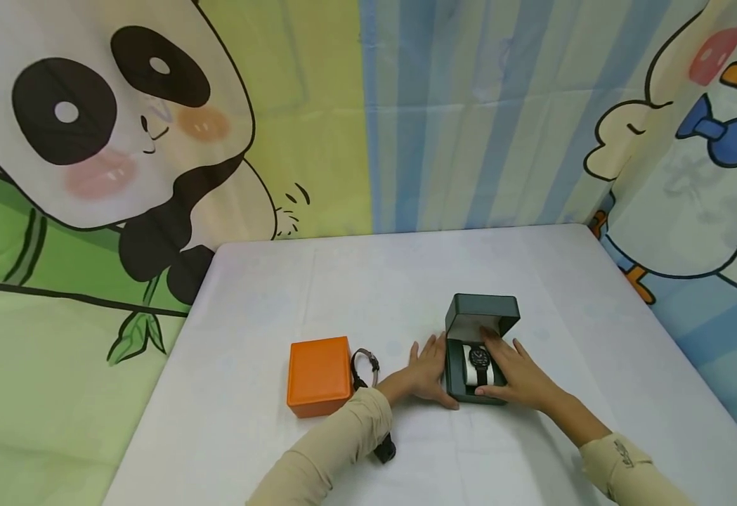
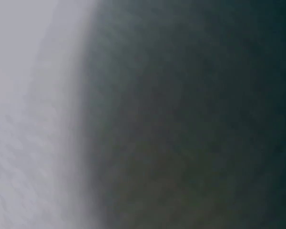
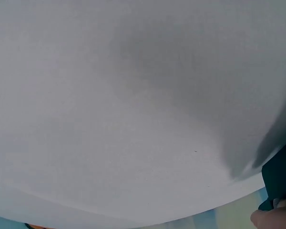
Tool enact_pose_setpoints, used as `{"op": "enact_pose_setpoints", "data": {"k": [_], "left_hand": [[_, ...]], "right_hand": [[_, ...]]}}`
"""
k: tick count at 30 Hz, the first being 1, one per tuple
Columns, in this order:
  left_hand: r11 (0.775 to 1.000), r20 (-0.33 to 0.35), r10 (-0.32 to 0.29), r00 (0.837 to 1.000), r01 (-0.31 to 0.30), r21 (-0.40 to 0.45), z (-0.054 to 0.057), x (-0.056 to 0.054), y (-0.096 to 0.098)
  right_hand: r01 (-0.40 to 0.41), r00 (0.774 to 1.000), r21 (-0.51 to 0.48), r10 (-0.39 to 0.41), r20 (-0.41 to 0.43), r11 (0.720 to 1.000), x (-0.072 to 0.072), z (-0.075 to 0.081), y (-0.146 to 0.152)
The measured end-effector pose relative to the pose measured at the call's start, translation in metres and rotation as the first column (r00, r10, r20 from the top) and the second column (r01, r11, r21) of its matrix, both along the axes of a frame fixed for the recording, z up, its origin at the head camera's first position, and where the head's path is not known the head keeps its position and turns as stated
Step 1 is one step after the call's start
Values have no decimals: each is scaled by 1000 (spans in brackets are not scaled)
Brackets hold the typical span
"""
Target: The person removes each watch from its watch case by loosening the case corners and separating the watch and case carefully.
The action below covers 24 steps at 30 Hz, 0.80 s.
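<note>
A dark green watch box [image 1: 455, 376] stands on the table with its lid [image 1: 483, 306] raised. Inside it, a black wristwatch [image 1: 479, 358] is wrapped round a white cushion [image 1: 469, 372]. My left hand [image 1: 428, 372] rests along the box's left wall, fingers stretched out. Over the right side reaches my right hand [image 1: 516, 372], its fingertips inside near the lid and its thumb at the cushion's lower end. A blurred dark green surface [image 2: 190, 114] fills most of the left wrist view. At the right wrist view's lower right corner, a fingertip [image 3: 276, 218] shows beside the box.
An orange box [image 1: 320, 376], closed, stands to the left. Beside it lies a dark strap with a metal clasp [image 1: 373, 364]. A black object [image 1: 385, 450] shows below my left sleeve [image 1: 336, 450], which covers what lies between. Printed cloth [image 1: 444, 119] hangs behind the white table [image 1: 355, 281].
</note>
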<state>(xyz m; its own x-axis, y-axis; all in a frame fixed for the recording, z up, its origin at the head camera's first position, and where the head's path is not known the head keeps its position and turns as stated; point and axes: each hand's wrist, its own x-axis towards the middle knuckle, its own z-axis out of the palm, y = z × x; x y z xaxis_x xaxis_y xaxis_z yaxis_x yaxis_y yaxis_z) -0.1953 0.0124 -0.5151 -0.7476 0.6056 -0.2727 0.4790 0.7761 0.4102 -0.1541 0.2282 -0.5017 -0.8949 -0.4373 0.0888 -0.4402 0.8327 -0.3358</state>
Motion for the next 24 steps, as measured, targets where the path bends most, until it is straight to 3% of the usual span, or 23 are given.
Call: {"op": "enact_pose_setpoints", "data": {"k": [7,15,20,24], "left_hand": [[1000,1,18,1000,-18,0,4,2,-1],[1000,-9,10,1000,-10,0,3,3,2],[1000,-1,12,1000,-12,1,0,5,3],[1000,-3,17,1000,-17,10,-3,2,2]], "right_hand": [[22,996,49,-17,-91,999,2,5,-7],[9,978,9,-7,-209,1000,4,7,-5],[4,984,-82,-19,-179,997,8,9,-4],[8,988,-169,-34,-151,986,13,24,-8]]}}
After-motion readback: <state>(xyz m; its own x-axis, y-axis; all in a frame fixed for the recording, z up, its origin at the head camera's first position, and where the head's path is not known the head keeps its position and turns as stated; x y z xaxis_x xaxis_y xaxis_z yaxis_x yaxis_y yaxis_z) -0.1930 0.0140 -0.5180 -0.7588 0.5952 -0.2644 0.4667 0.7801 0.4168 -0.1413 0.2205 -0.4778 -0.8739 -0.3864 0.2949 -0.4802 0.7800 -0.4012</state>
